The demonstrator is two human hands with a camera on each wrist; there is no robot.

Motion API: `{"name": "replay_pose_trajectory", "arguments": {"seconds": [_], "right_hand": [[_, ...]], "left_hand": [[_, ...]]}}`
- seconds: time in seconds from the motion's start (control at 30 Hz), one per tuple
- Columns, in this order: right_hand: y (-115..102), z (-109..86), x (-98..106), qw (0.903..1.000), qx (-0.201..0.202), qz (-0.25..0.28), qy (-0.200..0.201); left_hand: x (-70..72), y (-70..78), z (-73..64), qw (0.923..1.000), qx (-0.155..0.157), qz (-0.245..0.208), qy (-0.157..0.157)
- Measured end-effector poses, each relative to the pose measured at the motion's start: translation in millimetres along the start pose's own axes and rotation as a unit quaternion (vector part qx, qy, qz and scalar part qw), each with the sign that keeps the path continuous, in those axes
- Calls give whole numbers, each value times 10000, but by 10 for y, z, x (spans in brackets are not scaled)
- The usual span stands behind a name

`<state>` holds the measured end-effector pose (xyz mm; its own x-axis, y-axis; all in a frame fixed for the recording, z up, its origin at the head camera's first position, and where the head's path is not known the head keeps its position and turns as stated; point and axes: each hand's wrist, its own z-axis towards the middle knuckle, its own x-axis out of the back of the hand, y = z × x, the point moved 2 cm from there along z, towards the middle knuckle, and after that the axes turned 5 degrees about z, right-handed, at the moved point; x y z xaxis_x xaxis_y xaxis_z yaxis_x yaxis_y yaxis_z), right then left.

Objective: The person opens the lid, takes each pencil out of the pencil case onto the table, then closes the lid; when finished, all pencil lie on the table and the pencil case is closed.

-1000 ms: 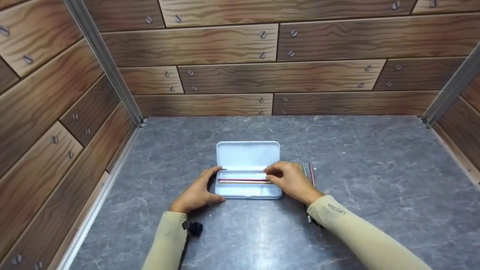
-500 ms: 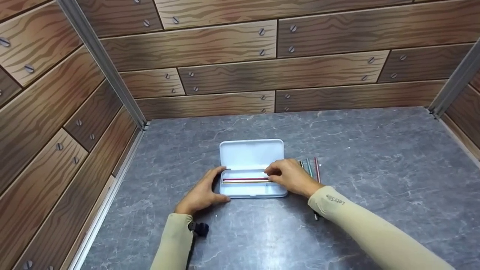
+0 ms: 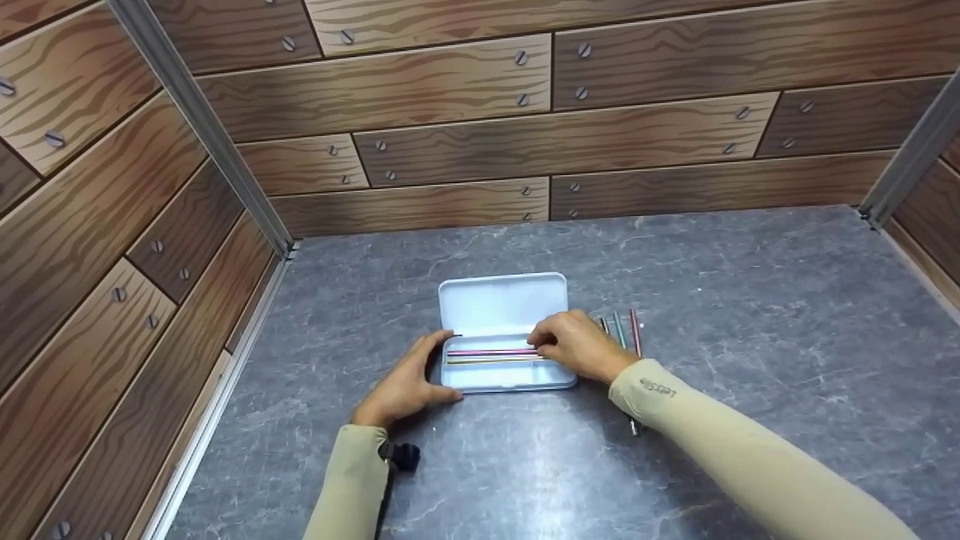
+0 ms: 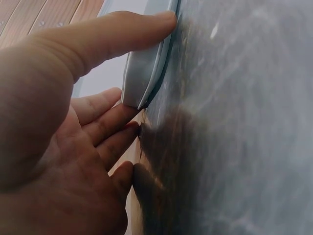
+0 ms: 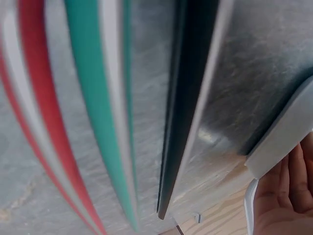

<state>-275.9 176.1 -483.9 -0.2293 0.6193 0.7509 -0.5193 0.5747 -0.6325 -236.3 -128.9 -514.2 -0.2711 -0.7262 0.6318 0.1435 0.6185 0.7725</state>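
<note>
An open pale blue pencil case lies on the table with its lid raised at the back. My left hand grips its left end; in the left wrist view the thumb lies along the front edge and the fingers touch the far corner. Several thin pencils lie lengthwise inside, among them a pink pencil and a yellowish one. My right hand pinches the right end of the pink pencil over the case. Its fingertips are hidden behind the case wall in the right wrist view.
Right of the case, partly under my right forearm, lie a black pencil, a green pencil and a red pencil, each with pale stripes. Wood-patterned walls border the grey marbled table at the back and sides.
The head view has shifted slightly. The pink pencil now lies a little further back from the other pencils in the case, with my right hand still at its end. My left hand keeps its hold.
</note>
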Motion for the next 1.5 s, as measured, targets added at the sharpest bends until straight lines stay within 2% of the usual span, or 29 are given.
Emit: {"name": "replay_pose_trajectory", "arguments": {"seconds": [0.27, 0.63, 0.93, 1.27, 1.5], "right_hand": [[-18, 30, 96, 9996, 162, -221, 46], [39, 15, 124, 9989, 124, -388, -218], [69, -2, 69, 9980, -201, 104, -585], [29, 18, 98, 9960, -427, 293, -731], [16, 36, 96, 9926, -612, 567, -885]], "left_hand": [[-38, 31, 56, 10000, 34, -13, -8], [-111, 37, 68, 10000, -54, -8, 31], [-117, 3, 0, 9999, -46, -52, 87], [-51, 22, 40, 9999, -44, -108, -28], [-35, 23, 29, 9999, -71, -132, 24]]}}
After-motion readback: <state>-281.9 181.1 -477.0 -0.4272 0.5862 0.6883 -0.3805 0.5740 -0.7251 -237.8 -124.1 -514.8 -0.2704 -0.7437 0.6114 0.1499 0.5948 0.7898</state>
